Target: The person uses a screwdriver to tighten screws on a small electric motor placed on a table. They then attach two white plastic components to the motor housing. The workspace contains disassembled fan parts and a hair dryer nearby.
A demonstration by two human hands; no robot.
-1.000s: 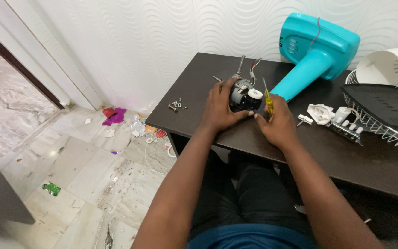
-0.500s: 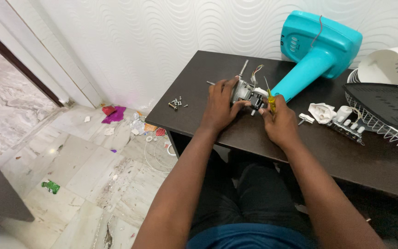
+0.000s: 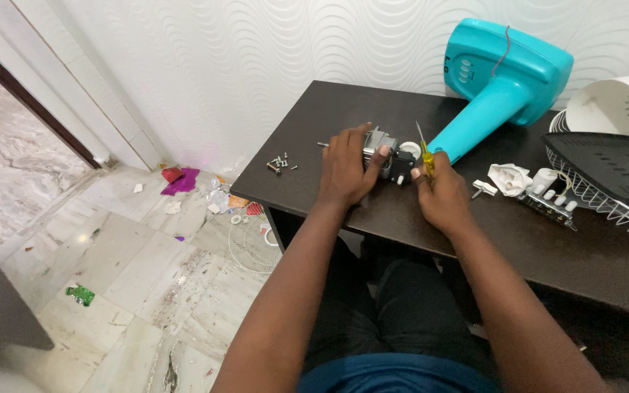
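Now the small fan motor (image 3: 391,154) lies lower on the dark table (image 3: 329,124), its metal body turned so the shaft (image 3: 322,145) pokes out left past the left hand (image 3: 347,169); half a second back it sat more upright, with wires or rods sticking up above the fingers. Left hand is closed over the motor's near side, thumb on top, gripping it firmly. Right hand (image 3: 442,191) is wrapped shut around a yellow-handled screwdriver (image 3: 425,154), blade pointing up and away, as before; the hand sits just right of the motor, touching or nearly so.

Camera view has shifted slightly; hands sit a little lower in the picture than earlier.

Hard to make out: the motor's near face is covered by the left fingers, and where the screwdriver tip meets anything cannot be told. A white round part (image 3: 410,150) shows on the motor's right end.

Around: loose screws (image 3: 279,163) left of the hands, teal fan housing (image 3: 500,80) behind, white switch block with buttons (image 3: 547,198) to the right, wire fan guard (image 3: 606,196) cut off at the right edge. Scraps litter the tiled floor (image 3: 111,255).
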